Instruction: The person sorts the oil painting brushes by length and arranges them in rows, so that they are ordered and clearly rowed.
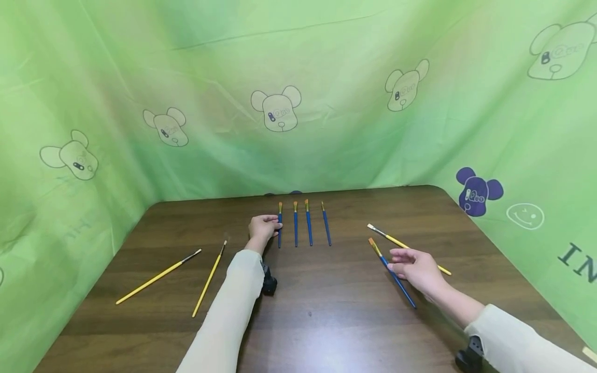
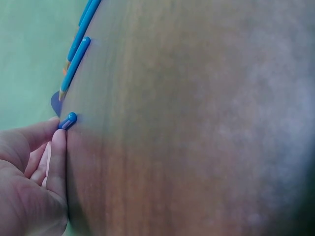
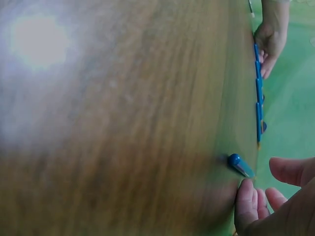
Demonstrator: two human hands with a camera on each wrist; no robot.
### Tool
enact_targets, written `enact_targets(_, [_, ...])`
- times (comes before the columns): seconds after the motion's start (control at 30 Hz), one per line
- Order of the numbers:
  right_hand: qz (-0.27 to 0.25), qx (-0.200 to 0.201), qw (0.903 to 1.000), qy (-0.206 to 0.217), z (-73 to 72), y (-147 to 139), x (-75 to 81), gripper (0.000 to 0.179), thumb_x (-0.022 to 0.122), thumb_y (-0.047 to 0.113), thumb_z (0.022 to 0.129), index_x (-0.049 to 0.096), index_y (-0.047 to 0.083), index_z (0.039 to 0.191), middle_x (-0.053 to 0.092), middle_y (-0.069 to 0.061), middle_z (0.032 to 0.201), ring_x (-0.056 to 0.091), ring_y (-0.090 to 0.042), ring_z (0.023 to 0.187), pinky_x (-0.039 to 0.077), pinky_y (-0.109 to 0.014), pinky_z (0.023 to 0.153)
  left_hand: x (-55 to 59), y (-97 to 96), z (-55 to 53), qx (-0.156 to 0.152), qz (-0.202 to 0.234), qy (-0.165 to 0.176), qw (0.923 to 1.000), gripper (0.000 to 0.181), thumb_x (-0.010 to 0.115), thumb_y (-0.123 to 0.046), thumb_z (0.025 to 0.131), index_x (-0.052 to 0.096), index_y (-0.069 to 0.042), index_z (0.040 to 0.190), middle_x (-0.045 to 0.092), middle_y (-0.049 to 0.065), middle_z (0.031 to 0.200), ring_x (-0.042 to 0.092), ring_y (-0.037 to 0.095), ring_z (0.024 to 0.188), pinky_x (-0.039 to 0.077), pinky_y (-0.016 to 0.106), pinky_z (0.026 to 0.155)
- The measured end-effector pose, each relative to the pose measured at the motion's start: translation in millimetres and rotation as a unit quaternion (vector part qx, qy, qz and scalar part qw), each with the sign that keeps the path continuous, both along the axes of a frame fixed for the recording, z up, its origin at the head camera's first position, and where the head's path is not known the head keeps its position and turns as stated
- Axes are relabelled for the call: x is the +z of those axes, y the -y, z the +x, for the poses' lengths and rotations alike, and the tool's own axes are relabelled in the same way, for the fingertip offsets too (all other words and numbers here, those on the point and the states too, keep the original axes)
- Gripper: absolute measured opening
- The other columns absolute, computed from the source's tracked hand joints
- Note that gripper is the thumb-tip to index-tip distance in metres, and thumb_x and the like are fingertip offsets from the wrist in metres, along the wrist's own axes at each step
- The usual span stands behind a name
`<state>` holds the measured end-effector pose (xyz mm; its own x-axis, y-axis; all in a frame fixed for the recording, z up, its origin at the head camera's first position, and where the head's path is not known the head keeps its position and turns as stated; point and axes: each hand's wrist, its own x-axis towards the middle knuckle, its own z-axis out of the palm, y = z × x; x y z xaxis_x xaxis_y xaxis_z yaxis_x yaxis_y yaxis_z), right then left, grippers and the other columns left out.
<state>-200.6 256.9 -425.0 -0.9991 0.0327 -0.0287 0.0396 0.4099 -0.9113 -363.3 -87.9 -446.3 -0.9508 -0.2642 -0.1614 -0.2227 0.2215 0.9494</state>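
Observation:
My left hand [image 1: 263, 229] pinches a blue paintbrush [image 1: 280, 239] at the left end of a row of blue brushes. In the left wrist view, thumb and finger close around that brush [image 2: 70, 119]. Three more blue brushes, one of them a thin brush [image 1: 326, 225], lie upright in the row to its right. On the right side, my right hand [image 1: 416, 269] hovers over another blue paintbrush [image 1: 398, 282], thumb and fingers apart. The right wrist view shows this brush [image 3: 238, 163] just beyond the fingertips. A yellow brush [image 1: 396, 242] lies partly hidden behind the right hand.
Two yellow brushes lie at the left, one slanted brush [image 1: 158, 278] and one steeper brush [image 1: 208, 280] near the left forearm. The brown wooden table [image 1: 326, 331] ends at a green patterned cloth [image 1: 326, 150] at the back and sides.

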Motion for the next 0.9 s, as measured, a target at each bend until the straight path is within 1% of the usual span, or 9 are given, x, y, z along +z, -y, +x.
enact_targets(0.1, [0.01,-0.002,0.9999,0.0,1.1,-2.2,-1.1,0.047,0.069,0.001,0.087,0.051,-0.019,0.125,0.063,-0.028,0.109,0.062,-0.005,0.082,0.057,-0.024,0.071,-0.2,-1.3,0.6,0.0,0.0,0.006,1.0,0.024,0.075,0.002,0.082,0.075,-0.004,0.105,0.072,0.009,0.1,0.07,0.017,0.079,0.057,0.022,0.059])
enact_targets(0.27, [0.057,0.0,0.9983,-0.013,1.5,-3.8,-4.8,0.045,0.074,0.002,0.082,0.057,-0.017,0.119,0.067,-0.022,0.101,0.063,-0.008,0.081,0.053,-0.018,0.068,-0.2,-1.7,0.6,0.0,0.004,0.003,1.0,0.024,0.076,0.002,0.081,0.075,-0.003,0.104,0.072,0.01,0.1,0.07,0.018,0.079,0.057,0.023,0.059])
enact_targets(0.37, [0.078,-0.001,0.9967,-0.021,0.0,-5.1,-7.1,0.044,0.076,0.003,0.08,0.06,-0.016,0.116,0.068,-0.019,0.098,0.063,-0.01,0.081,0.051,-0.016,0.066,-0.6,-0.8,0.8,0.002,0.002,0.002,1.0,0.024,0.076,0.002,0.081,0.075,-0.004,0.104,0.073,0.009,0.1,0.07,0.018,0.079,0.057,0.023,0.059])
enact_targets(0.63, [0.102,-0.002,0.9945,-0.02,-1.2,-4.8,-9.6,0.048,0.082,0.007,0.074,0.063,-0.013,0.114,0.07,-0.016,0.095,0.064,-0.016,0.083,0.05,-0.019,0.065,0.5,0.6,4.4,0.0,0.006,-0.001,1.0,0.024,0.075,0.002,0.081,0.074,-0.003,0.105,0.072,0.011,0.101,0.069,0.018,0.079,0.057,0.023,0.059])
enact_targets(0.8, [0.112,-0.001,0.9934,-0.024,-1.7,-5.0,-9.5,0.045,0.082,0.006,0.073,0.065,-0.012,0.111,0.071,-0.014,0.09,0.065,-0.017,0.08,0.05,-0.02,0.063,2.1,0.0,5.9,0.003,0.01,0.001,0.9999,0.024,0.075,0.002,0.082,0.074,-0.003,0.105,0.072,0.01,0.101,0.069,0.016,0.08,0.057,0.022,0.059])
enact_targets(0.9, [0.126,-0.001,0.9917,-0.028,-1.2,-5.8,-8.6,0.042,0.082,0.006,0.074,0.066,-0.011,0.109,0.071,-0.013,0.088,0.066,-0.017,0.078,0.049,-0.021,0.063,1.6,-1.2,5.6,0.001,0.008,-0.005,1.0,0.024,0.075,0.002,0.081,0.074,-0.002,0.105,0.072,0.01,0.1,0.069,0.017,0.079,0.057,0.022,0.059])
